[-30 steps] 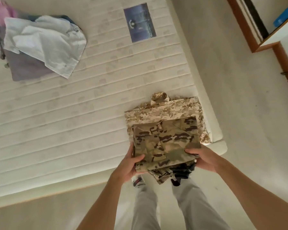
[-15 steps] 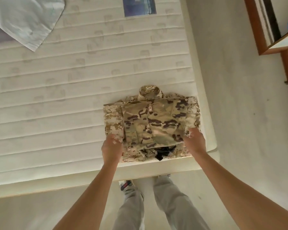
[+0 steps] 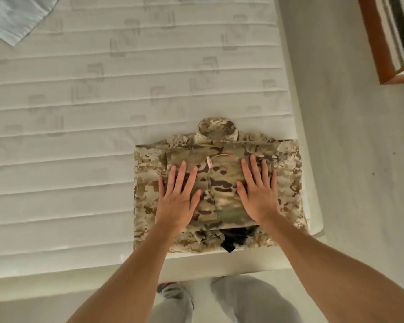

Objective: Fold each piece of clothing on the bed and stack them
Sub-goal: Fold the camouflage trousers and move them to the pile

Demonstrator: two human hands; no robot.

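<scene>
On the near right corner of one bare mattress [image 3: 103, 136] we see a stack of two folded camouflage garments: a pale pixel-patterned jacket [image 3: 147, 183] underneath, a smaller, darker blotched piece [image 3: 219, 180] on top of it. A white cloth [image 3: 12, 17] lies well apart at the far left. Our two hands press flat on the top piece, left hand [image 3: 177, 201] and right hand [image 3: 259, 197], fingers straight and spread, gripping nothing.
</scene>
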